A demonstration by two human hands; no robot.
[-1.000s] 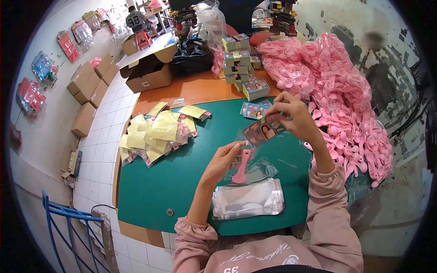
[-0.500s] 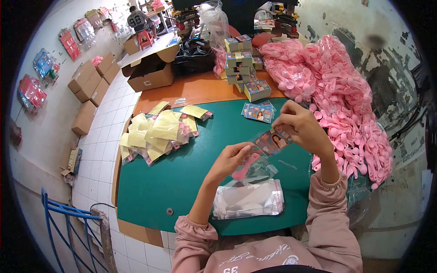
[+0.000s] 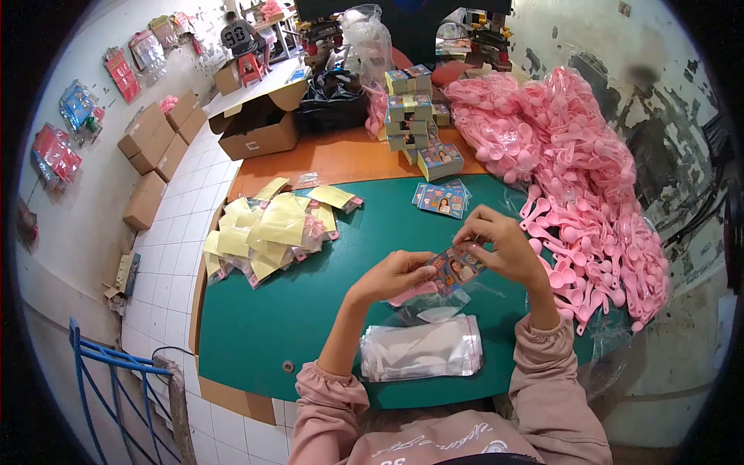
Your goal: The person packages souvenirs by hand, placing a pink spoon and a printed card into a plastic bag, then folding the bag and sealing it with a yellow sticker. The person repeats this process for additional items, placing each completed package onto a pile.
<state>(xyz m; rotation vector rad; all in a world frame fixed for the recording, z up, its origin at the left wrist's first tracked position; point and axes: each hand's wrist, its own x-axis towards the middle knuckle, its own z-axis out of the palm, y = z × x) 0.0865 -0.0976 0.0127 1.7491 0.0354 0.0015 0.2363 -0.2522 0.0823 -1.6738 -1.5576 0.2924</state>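
Observation:
My left hand (image 3: 394, 275) pinches the mouth of a clear plastic bag (image 3: 456, 301) that has a pink spoon (image 3: 413, 294) inside. In my right hand (image 3: 502, 244) is a printed card (image 3: 459, 267) with a portrait on it, gripped by its upper right part. The card's left end is right at my left fingertips and overlaps the bag's opening in this view. Just below my hands lies a stack of clear plastic bags (image 3: 422, 349). A few loose printed cards (image 3: 442, 199) rest on the green table top (image 3: 310, 329) beyond my hands.
Filled packets with yellow backs (image 3: 279, 225) are heaped at the left. Bundled cards (image 3: 411, 112) stand stacked at the back. A large heap of pink spoons (image 3: 577, 178), partly bagged, covers the right side. An open carton (image 3: 260, 136) and a seated person (image 3: 239, 35) are farther off.
My right hand has moved down and left, bringing the card to the bag's mouth beside my left fingers. My left hand has shifted slightly with the bag.

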